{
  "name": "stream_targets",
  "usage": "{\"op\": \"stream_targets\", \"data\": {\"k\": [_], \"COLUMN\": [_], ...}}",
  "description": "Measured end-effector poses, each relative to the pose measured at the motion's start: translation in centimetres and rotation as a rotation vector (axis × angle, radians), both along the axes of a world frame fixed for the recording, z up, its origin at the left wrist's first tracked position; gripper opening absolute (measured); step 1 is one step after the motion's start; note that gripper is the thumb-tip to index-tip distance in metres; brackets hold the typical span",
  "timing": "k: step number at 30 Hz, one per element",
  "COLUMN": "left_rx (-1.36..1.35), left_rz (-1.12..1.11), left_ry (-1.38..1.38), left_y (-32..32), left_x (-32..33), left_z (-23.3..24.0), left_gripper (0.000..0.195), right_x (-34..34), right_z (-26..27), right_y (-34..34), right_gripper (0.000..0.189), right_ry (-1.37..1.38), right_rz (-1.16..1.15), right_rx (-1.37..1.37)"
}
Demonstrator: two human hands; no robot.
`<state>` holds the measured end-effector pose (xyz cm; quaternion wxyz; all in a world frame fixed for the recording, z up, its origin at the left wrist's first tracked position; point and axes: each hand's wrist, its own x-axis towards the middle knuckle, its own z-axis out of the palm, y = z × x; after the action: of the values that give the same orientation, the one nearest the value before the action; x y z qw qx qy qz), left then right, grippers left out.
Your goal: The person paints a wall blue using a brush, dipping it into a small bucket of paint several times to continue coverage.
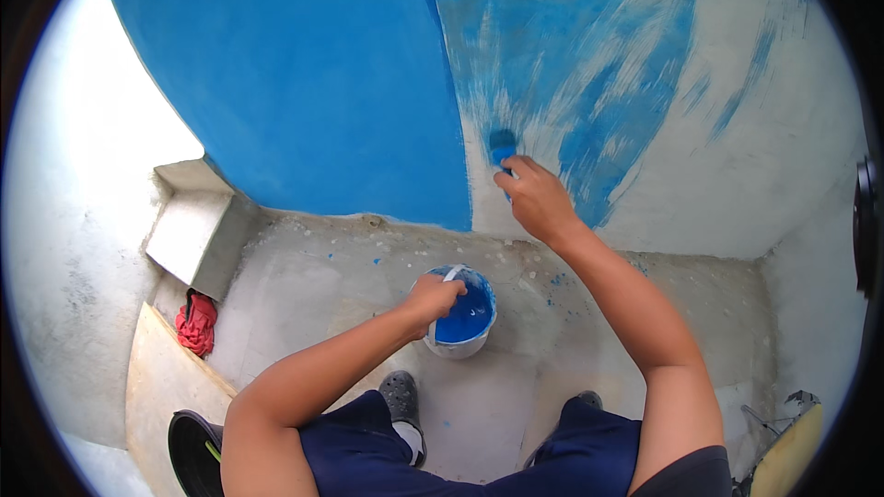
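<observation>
My right hand (pixel 537 197) is closed around the handle of a paintbrush (pixel 503 146), whose bristles touch the wall. Thin, streaky blue paint (pixel 552 76) surrounds the brush, with pale wall showing through. To its left lies a solid blue painted area (pixel 311 96) with a sharp right edge. My left hand (pixel 435 300) grips the white handle of a plastic bucket (pixel 459 348) holding blue paint (pixel 466 314). The brush handle is mostly hidden by my fingers.
A concrete step or block (pixel 190 228) juts out at the left, with a red cloth (pixel 197 324) below it. A black bucket (pixel 190 459) stands at the lower left. Blue specks dot the concrete floor (pixel 476 400). At the lower right is a yellowish object (pixel 791 452), only partly visible.
</observation>
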<state>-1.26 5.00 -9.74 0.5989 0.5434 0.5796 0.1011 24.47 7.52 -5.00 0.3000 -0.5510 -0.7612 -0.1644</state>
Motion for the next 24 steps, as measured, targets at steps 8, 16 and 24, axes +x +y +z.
{"op": "stream_targets", "data": {"k": [8, 16, 24], "left_rx": [-0.110, -0.078, -0.040], "left_rz": [-0.048, -0.054, -0.078], "left_ry": [0.013, -0.066, -0.066], "left_y": [-0.9, -0.6, -0.5], "left_x": [-2.2, -3.3, -4.6], "left_z": [1.1, -0.7, -0.8], "left_gripper": [0.016, 0.017, 0.015], "right_x": [1.0, -0.2, 1.5], "right_z": [5.5, -1.0, 1.8], "right_y": [-1.1, 0.2, -1.1], "right_gripper": [0.033, 0.034, 0.033], "right_ry": [0.067, -0.108, -0.007], "right_rz": [-0.017, 0.030, 0.009], "right_rx": [0.268, 0.068, 0.222]}}
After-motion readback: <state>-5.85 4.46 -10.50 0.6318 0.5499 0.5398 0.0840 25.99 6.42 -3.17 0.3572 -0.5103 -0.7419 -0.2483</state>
